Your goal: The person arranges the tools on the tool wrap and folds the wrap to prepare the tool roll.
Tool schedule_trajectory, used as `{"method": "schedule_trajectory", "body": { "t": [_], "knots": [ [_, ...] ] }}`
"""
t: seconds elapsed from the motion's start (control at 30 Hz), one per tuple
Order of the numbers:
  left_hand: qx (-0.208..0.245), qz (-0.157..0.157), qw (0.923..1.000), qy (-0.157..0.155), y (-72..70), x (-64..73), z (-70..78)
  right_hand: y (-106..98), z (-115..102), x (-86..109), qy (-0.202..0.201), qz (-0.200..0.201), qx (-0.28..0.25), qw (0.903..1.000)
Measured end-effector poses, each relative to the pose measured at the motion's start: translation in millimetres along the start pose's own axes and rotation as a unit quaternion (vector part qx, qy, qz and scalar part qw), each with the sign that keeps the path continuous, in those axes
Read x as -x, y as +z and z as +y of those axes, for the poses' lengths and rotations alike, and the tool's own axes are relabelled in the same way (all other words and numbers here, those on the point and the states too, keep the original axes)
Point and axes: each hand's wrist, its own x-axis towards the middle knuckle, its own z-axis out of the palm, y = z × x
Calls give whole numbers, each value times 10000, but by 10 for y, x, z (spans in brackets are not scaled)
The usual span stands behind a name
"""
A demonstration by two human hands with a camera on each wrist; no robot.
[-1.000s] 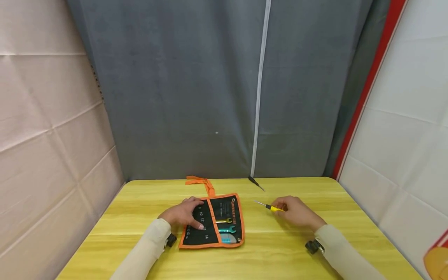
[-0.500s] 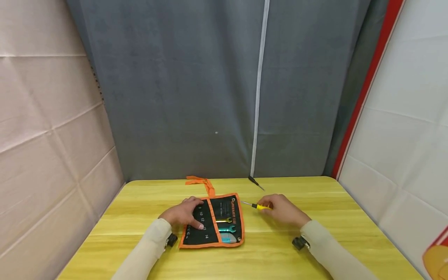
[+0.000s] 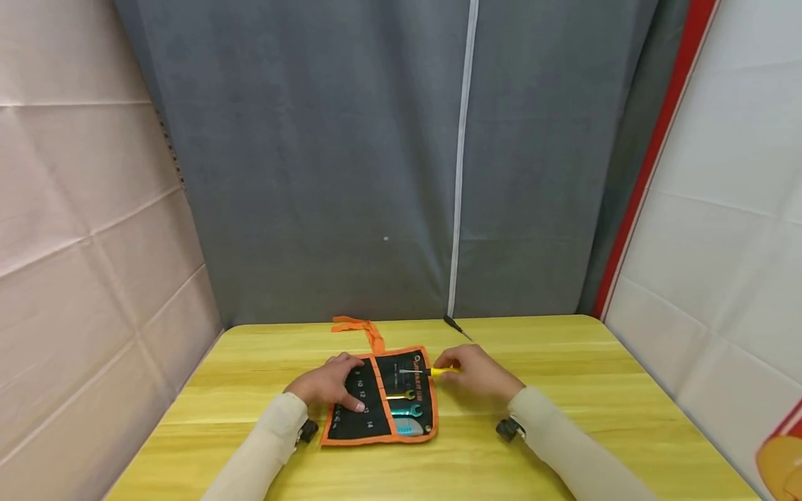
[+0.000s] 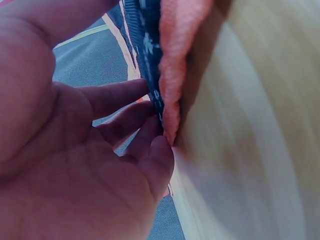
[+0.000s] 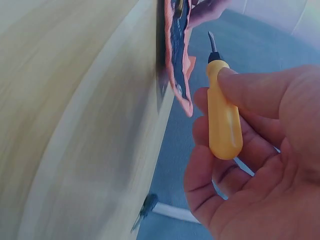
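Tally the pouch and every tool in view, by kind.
Screwdrivers: 2 (yellow screwdriver, black screwdriver)
Wrenches: 2 (gold wrench, teal wrench)
Teal-and-grey tool, exact kind unclear: 1
Pouch: 1
Total: 6

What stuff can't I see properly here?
Head view: the far end of the teal wrench, tucked inside the pouch.
Head view: the pouch front beneath the left hand, which covers it.
Head view: the red-and-yellow thing, cut off by the right edge.
Right wrist view: the black screwdriver, blurred.
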Motion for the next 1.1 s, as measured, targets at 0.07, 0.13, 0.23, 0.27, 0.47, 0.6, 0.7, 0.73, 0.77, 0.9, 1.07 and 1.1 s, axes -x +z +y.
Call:
{"method": "schedule_trajectory", "body": {
  "t": [0.07,0.13,0.23,0.27,0.47,0.6,0.7,0.73,0.77,0.9,1.07,1.1],
  "knots": [
    [-21,14,10000,25,0,-4,-3,30,-38,-42,6,-26,-96,10000],
    [-32,30,10000,37,2,-10,-2,55,-69,-82,41,-68,-192,9998],
    [-25,24,10000,26,1,-16,6,97,-106,-138,47,-123,-207,9997],
    [-18,17,10000,17,1,-15,9,111,-117,-153,49,-140,-165,9998],
    [-49,-15,10000,-23,10,-10,23,191,-177,-239,-116,-158,-45,9998],
    [-72,-7,10000,-35,10,-16,19,249,-190,-296,-143,-221,15,9997],
    [-83,-18,10000,-23,8,-24,16,285,-186,-329,-93,-248,59,9996],
    [-88,-18,10000,-18,8,-27,16,294,-185,-337,-68,-250,52,9997],
    [-90,-18,10000,-11,8,-28,16,304,-183,-345,-65,-245,47,9997],
    [-106,-12,9999,-21,6,-29,18,330,-189,-371,-10,-256,-12,9997],
    [-106,-45,9999,-63,8,-24,26,356,-189,-373,9,-314,-16,9995],
    [-105,-48,9999,-61,11,-24,28,360,-184,-367,18,-306,6,9995]
  ]
}}
